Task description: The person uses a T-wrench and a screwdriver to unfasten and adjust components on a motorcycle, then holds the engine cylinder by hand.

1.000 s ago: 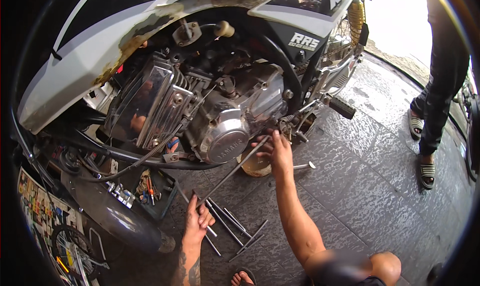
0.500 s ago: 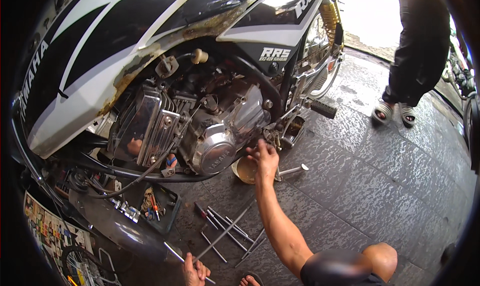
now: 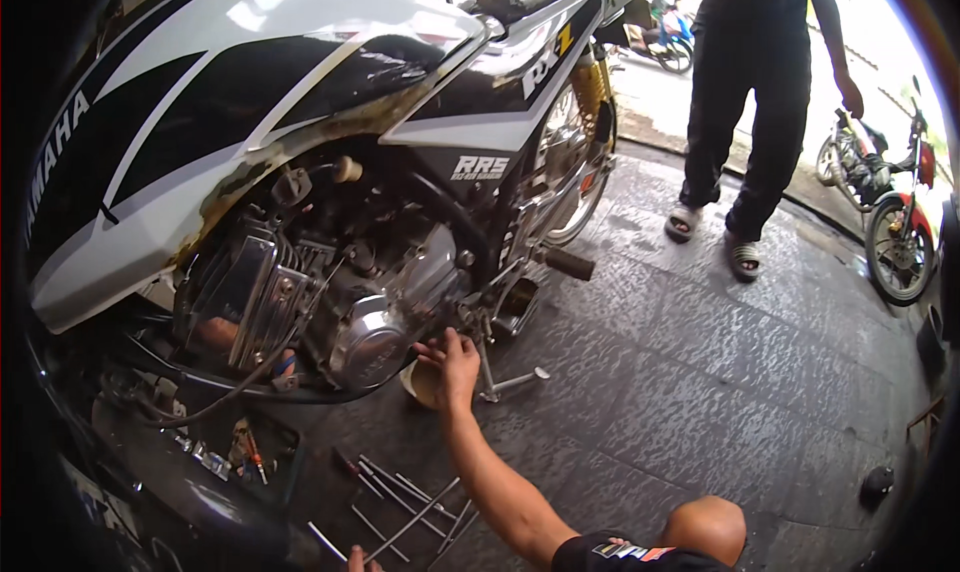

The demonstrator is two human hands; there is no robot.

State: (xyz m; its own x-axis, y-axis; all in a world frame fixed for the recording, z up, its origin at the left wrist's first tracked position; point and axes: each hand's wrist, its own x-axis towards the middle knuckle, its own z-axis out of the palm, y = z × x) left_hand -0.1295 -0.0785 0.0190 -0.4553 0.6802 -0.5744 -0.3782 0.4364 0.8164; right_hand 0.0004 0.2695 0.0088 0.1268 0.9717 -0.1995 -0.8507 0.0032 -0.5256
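My right hand [image 3: 452, 367] reaches up to the lower rear of the motorcycle's engine [image 3: 370, 317], just behind its round side cover. The thumb and fingers look apart, with nothing visible between them. Whether the fingertips touch the engine I cannot make out. At the lower edge, my left hand [image 3: 360, 562] is cut off by the frame, closed on a long metal T-handle wrench [image 3: 412, 522]. The wrench's shaft slants up to the right over several metal rod tools [image 3: 400, 497] lying on the floor. A round pan [image 3: 422, 382] sits under the engine, partly behind my right hand.
A kickstand [image 3: 515, 384] and a footpeg [image 3: 562, 262] stick out right of the engine. Left of the rod tools, a dark tray [image 3: 275, 462] holds sockets and small tools. A person in dark trousers [image 3: 745, 112] stands at the back right, near another parked motorcycle [image 3: 895, 212].
The view has swung up and to the right, showing more of the standing person and the street. My right hand stays by the engine. My left hand has slid mostly out of frame.
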